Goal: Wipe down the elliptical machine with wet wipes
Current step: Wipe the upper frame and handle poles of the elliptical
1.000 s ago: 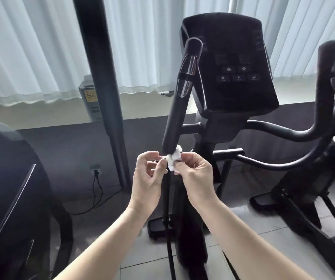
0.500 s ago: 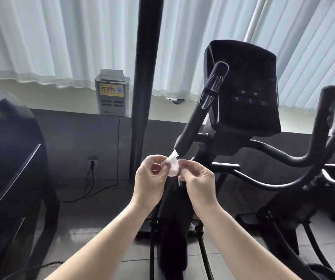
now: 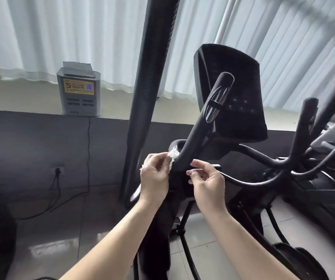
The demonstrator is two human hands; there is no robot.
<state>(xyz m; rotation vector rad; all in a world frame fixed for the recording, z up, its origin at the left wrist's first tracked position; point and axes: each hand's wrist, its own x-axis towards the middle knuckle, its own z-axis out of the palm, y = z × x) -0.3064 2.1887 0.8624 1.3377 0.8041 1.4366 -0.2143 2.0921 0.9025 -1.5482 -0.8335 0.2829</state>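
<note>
- Two hands are raised apart in front of the elliptical machine, one on each side of its near handlebar.
- Left hand pinches a crumpled white wet wipe between thumb and fingertips and holds it against the left side of the handlebar's lower end.
- Right hand sits just right of that lower end with its fingers loosely bent and nothing visible in its grip. Whether its forefinger touches the bar is unclear.
- Long axis of the handlebar runs on a slant from lower left, at the wipe, to upper right, and its rounded tip points up towards the console.
- A shiny sensor plate lies lengthwise along the upper part of the bar.
- Left of the machine, a thick black pole leans slightly.
- Farther left, a grey charging box with a yellow label stands on the ledge below white curtains, and a cable hangs down from the box.
</note>
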